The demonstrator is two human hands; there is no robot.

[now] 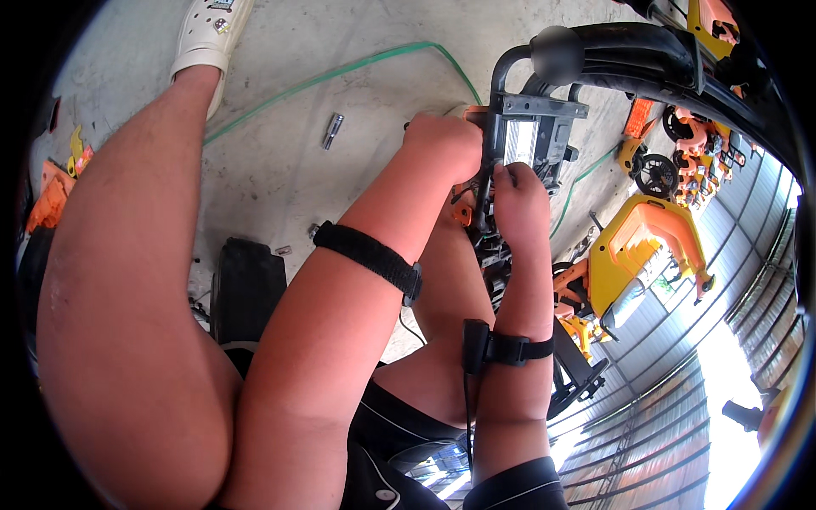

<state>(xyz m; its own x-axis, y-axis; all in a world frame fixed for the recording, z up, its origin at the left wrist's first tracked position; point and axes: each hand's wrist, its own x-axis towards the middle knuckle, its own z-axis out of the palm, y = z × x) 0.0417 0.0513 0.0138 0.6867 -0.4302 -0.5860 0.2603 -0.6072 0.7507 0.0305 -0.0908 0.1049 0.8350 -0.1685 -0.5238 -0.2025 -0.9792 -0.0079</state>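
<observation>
My left hand (446, 146) is closed in a fist at the left side of a black metal frame with tubes (508, 72). A small dark tip shows at the far side of that fist, but what it grips is hidden. My right hand (521, 200) is closed at the frame's near edge, thumb and fingers drawn together; I cannot make out what is in them. Between and beyond the hands, a black housing with a pale, clear-looking panel (520, 142) sits in the frame. Below the housing are dark wires and a small orange part (461, 212).
A green hose (340, 68) curves over the concrete floor. A small silver cylinder (333, 132) lies left of my hands, and a black padded piece (248, 289) stands lower down. At right are yellow body panels (614, 255), a black wheel (656, 175) and several orange vehicles.
</observation>
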